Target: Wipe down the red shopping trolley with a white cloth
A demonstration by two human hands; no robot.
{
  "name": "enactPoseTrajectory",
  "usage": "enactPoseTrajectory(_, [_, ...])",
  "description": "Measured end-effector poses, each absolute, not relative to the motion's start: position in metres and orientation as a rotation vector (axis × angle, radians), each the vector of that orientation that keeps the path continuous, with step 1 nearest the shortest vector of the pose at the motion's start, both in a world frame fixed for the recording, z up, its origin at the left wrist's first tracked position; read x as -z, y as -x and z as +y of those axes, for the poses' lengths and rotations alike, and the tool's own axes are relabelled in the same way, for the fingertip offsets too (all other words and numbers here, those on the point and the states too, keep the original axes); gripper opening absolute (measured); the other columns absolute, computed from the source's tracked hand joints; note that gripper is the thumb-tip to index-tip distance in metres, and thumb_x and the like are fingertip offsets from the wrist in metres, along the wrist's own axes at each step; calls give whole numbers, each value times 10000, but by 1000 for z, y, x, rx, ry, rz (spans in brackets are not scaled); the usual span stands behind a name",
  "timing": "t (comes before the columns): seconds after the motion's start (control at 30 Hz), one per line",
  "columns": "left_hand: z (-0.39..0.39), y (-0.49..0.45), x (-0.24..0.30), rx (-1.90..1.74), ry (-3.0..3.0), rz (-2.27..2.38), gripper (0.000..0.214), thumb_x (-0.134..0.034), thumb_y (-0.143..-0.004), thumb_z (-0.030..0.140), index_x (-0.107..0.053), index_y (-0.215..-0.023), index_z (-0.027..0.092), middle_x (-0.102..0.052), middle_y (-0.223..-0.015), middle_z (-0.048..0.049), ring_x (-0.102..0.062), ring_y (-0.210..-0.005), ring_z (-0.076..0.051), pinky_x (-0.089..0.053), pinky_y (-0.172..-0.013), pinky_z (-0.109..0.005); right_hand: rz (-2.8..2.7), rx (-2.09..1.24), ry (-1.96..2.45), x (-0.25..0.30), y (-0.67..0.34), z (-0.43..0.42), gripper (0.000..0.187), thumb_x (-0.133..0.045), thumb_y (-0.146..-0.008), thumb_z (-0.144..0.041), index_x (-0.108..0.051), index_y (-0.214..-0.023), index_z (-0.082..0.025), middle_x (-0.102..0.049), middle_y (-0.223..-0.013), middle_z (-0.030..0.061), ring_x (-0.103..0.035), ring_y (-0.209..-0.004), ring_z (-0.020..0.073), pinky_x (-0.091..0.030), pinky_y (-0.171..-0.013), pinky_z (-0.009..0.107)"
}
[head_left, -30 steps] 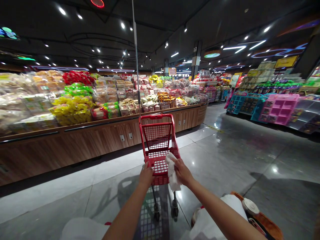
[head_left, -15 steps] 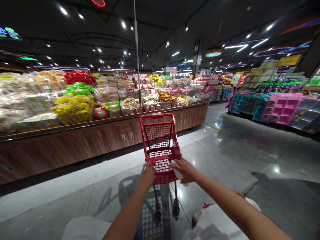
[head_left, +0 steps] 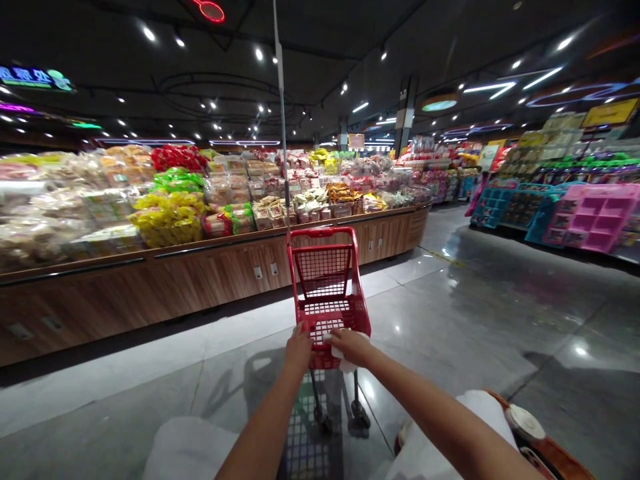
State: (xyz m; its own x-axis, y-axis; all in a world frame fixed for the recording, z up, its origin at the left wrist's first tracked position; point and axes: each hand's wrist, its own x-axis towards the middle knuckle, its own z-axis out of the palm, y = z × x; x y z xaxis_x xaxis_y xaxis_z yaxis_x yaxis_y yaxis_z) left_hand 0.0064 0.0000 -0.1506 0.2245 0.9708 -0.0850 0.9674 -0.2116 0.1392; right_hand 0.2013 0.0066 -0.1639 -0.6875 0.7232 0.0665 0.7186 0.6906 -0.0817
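A red shopping cart (head_left: 323, 315) with a plastic grid basket stands in front of me, a thin pole rising from its far left corner. At the left end of its near edge, my left hand (head_left: 299, 347) is closed around the rim. My right hand (head_left: 351, 345) is closed on a crumpled white cloth (head_left: 346, 364) and presses it to the middle of the same near edge. Part of the cloth hangs below the fingers; whether it is cloth or paper is hard to tell. Only bare grid shows inside the basket.
Beyond the cart runs a long wood-panelled display counter (head_left: 220, 270) piled with packaged food. Pink shelf bins (head_left: 593, 217) and blue racks (head_left: 517, 203) stand on the right. A brown-edged bag (head_left: 560, 453) hangs at my lower right. Grey glossy floor (head_left: 440, 333) extends rightward.
My right hand has slid left along the cart's near edge with the white cloth, closer to my left hand. The view has turned slightly left. My left hand keeps its hold on the rim.
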Motion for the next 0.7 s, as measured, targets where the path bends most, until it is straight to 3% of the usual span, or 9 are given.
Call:
enactPoseTrajectory(0.1, [-2, 6, 151, -21, -2337, 1854, 210, -597, -816, 268, -707, -982, 201, -640, -1226, -113, -191, -1460, -234, -371, -1057, -362, -2782, -111, 1182, 166, -191, 4, 508, -529, -851, -161, -481, -1348, -255, -519, -1320, 111, -591, -1064, 250, -471, -836, 337])
enactPoseTrajectory(0.23, [-5, 17, 152, -24, -2356, 1823, 241, -618, -814, 314, -711, -1003, 196, -638, -1237, -108, -194, -1458, -258, -339, -1089, -388, -2763, -109, 1218, 158, -223, 6, 584, -673, -744, -265, -522, -1307, -234, -598, -1162, 99, -584, -1039, 270, -435, -928, 403])
enactPoseTrajectory(0.37, [-9, 15, 159, -104, -2468, 1822, 257, -601, -838, 330, -693, -1056, 232, -627, -1272, -95, -184, -1461, -299, -88, -1171, -576, -2701, -69, 1099, 155, -264, 12, 597, -671, -733, -229, -517, -1310, -213, -568, -1228, 114, -495, -1186, 267, -327, -1065, 442])
enactPoseTrajectory(0.43, [-9, 10, 164, -160, -2542, 1775, 302, -600, -840, 321, -660, -1123, 233, -603, -1317, -96, -164, -1467, -300, -14, -1169, -611, -2694, -81, 1095, 159, -270, 15, 558, -616, -766, -165, -516, -1313, -212, -601, -1158, 98, -531, -1128, 245, -325, -1067, 450])
enactPoseTrajectory(0.57, [-8, 1, 168, -139, -2552, 1699, 354, -633, -816, 322, -649, -1131, 161, -625, -1282, -139, -226, -1453, -279, -131, -1201, -508, -2712, -27, 1164, 169, -244, 12, 448, -512, -851, -129, -535, -1292, -204, -635, -1039, 78, -584, -1018, 230, -332, -1056, 472])
enactPoseTrajectory(0.7, [-9, -3, 167, -150, -2467, 1754, 290, -566, -836, 242, -678, -1088, 151, -669, -1202, -144, -370, -1383, -295, -167, -1195, -500, -2730, -55, 1208, 173, -192, 3, 440, -455, -901, -149, -483, -1333, -230, -601, -1172, 96, -590, -1027, 222, -473, -860, 341])
